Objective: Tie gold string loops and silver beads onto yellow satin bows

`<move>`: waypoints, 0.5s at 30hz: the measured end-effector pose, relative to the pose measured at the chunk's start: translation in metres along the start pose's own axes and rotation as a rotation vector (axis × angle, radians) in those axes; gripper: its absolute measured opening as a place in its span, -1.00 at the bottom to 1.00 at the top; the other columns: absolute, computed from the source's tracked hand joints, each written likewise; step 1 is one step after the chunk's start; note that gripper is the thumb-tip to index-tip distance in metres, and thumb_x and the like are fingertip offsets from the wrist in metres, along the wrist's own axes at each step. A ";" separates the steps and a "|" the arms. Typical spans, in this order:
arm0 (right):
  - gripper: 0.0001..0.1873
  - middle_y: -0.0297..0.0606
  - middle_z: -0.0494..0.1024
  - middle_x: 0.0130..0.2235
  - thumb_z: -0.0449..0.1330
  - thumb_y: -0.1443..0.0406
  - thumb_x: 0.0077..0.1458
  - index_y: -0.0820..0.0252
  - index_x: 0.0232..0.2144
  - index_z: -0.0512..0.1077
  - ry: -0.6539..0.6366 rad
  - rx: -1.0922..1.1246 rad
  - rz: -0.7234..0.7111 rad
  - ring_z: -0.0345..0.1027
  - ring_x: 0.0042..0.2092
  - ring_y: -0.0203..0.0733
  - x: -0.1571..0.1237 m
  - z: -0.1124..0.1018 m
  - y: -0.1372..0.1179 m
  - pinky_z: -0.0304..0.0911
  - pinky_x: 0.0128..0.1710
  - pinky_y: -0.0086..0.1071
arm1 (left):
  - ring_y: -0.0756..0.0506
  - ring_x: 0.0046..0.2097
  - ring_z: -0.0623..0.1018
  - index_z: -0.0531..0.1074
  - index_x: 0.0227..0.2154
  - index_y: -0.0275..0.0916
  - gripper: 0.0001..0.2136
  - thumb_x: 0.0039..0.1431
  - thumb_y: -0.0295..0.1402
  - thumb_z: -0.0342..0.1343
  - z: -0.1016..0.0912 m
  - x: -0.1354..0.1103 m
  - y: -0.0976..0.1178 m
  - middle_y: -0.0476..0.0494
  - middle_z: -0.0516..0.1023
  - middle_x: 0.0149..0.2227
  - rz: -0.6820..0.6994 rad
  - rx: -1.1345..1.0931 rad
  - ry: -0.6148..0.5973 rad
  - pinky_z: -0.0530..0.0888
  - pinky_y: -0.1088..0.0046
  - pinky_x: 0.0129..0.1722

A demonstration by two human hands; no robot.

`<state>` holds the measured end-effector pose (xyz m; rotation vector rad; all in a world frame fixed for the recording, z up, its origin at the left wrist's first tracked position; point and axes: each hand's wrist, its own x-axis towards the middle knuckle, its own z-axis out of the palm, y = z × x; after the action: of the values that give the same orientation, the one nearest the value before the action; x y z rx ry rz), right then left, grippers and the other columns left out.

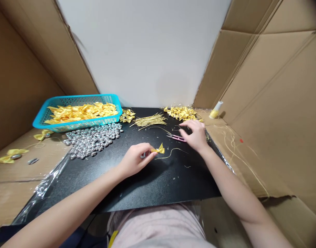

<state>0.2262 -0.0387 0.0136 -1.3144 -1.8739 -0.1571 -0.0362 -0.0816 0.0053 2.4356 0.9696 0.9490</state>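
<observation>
Over the middle of the black board, my left hand (138, 157) pinches a small yellow ribbon bow (161, 149) between thumb and fingers. A length of yellow thread (173, 151) trails on the board beside the bow. My right hand (195, 133) is at the right, thumb and fingers apart, nothing visible between them. Close by its thumb lie pink-handled thread snips (176, 137), blades pointing left. Behind that hand is a pile of yellow bows with thread ends (182, 113).
A blue basket (77, 121) of yellow bows stands back left. Silver beads (94, 139) spread before it. Gold twist ties (150, 120) lie at the back centre. A thread cone (216, 110) stands on the right cardboard. Cardboard walls (274, 103) close both sides.
</observation>
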 end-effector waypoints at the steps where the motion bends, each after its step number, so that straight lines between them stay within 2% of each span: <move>1: -0.91 -0.27 0.61 -0.25 0.21 0.27 0.05 0.10 -0.37 0.51 -0.051 0.109 -0.149 0.38 -0.17 -0.11 -0.005 0.001 -0.014 0.05 -0.09 -0.17 | 0.03 -0.49 0.39 0.45 -0.44 -0.24 -0.79 0.24 -0.29 0.01 0.000 0.000 0.000 -0.04 0.48 -0.50 -0.001 -0.001 -0.007 0.31 0.55 -0.46; 3: -0.92 -0.32 0.62 -0.28 0.22 0.24 0.07 0.08 -0.38 0.52 -0.138 0.228 -0.373 0.38 -0.22 -0.17 -0.014 0.005 -0.040 0.04 -0.08 -0.18 | 0.03 -0.48 0.41 0.46 -0.43 -0.24 -0.80 0.24 -0.30 0.02 0.000 0.000 -0.001 -0.03 0.48 -0.50 -0.007 -0.013 -0.024 0.32 0.55 -0.45; 6: -0.92 -0.34 0.62 -0.30 0.20 0.28 0.09 0.11 -0.37 0.51 -0.180 0.232 -0.509 0.35 -0.24 -0.20 -0.024 0.011 -0.060 0.01 -0.10 -0.18 | 0.02 -0.47 0.42 0.46 -0.44 -0.24 -0.81 0.23 -0.30 0.03 0.001 0.000 -0.001 -0.03 0.48 -0.50 -0.005 -0.030 -0.044 0.33 0.54 -0.43; 15: -0.91 -0.39 0.61 -0.38 0.17 0.36 0.07 0.15 -0.45 0.47 -0.205 0.258 -0.535 0.37 -0.30 -0.26 -0.025 0.015 -0.054 -0.02 -0.08 -0.18 | 0.02 -0.47 0.42 0.45 -0.44 -0.24 -0.81 0.23 -0.31 0.04 0.005 0.000 -0.003 -0.03 0.48 -0.51 0.006 -0.020 -0.073 0.32 0.55 -0.44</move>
<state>0.1763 -0.0733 0.0056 -0.6554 -2.3009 -0.0519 -0.0341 -0.0803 0.0003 2.4393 0.9243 0.8618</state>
